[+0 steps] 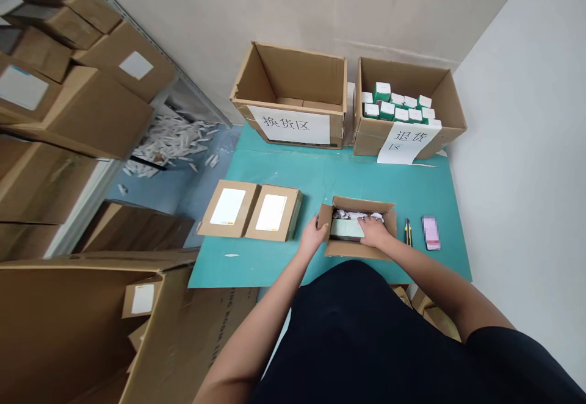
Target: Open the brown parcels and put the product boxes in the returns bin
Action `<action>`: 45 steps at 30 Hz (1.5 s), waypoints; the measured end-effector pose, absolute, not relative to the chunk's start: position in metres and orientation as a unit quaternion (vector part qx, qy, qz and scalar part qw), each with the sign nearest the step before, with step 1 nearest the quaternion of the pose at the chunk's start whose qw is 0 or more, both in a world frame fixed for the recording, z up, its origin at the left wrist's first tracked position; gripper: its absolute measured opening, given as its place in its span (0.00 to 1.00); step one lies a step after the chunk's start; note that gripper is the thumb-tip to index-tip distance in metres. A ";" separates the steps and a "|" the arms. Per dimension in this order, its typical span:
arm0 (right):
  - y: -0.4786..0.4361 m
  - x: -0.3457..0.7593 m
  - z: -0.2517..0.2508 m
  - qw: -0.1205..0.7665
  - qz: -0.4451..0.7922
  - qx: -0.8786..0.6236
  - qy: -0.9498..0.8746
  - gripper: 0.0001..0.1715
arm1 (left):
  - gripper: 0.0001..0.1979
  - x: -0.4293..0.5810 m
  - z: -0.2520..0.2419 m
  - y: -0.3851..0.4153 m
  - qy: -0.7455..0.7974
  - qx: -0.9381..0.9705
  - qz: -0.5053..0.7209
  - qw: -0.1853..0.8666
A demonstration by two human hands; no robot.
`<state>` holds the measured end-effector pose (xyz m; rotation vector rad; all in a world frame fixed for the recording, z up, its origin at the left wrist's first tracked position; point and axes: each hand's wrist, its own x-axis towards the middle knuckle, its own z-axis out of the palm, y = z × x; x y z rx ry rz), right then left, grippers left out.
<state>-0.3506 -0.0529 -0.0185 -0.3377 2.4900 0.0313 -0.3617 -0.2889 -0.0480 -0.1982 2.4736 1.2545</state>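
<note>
An opened cardboard box (359,249) lies in front of me, flaps spread. Inside it are a pale green carton (344,228) and crumpled white packing paper (350,215). My left hand (314,237) grips the box's left flap, its thumb on the near side and the other fingers mostly hidden. My right hand (373,233) reaches in from the right and is closed around the right end of the pale green carton. To the right of the box lie a yellow-and-black utility knife (408,233) and a phone (431,233).
Two closed, labelled boxes (229,209) sit left on the green tabletop (256,270). Behind stand a large open carton (297,124) with a paper sign and another carton (366,138) holding green-and-white boxes. Shelved boxes (96,108) and a big open carton (174,331) are at left.
</note>
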 end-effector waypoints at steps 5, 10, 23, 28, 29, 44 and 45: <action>-0.048 -0.342 0.004 0.247 -0.055 -0.147 0.956 0.40 | 0.15 -0.365 -0.053 -0.285 0.856 -0.073 0.472 0.200; -0.049 -0.350 0.020 0.212 -0.082 -0.150 0.962 0.38 | 0.15 -0.369 -0.057 -0.278 0.839 -0.096 0.507 0.171; -0.033 -0.398 0.094 0.001 -0.242 -0.164 0.956 0.35 | 0.16 -0.449 -0.049 -0.263 0.845 -0.106 0.492 0.178; -0.026 -0.394 0.130 -0.035 -0.286 -0.179 0.941 0.34 | 0.31 -0.452 -0.030 -0.267 0.861 -0.083 0.463 0.193; -0.025 -0.392 0.138 -0.039 -0.291 -0.181 0.939 0.33 | 0.35 -0.447 -0.023 -0.269 0.873 -0.071 0.450 0.174; -0.035 -0.336 0.197 0.028 -0.378 -0.234 0.895 0.41 | 0.47 -0.364 0.085 -0.241 0.780 0.286 0.534 0.156; -0.032 -0.332 0.197 0.031 -0.398 -0.222 0.889 0.43 | 0.46 -0.360 0.083 -0.242 0.774 0.272 0.549 0.161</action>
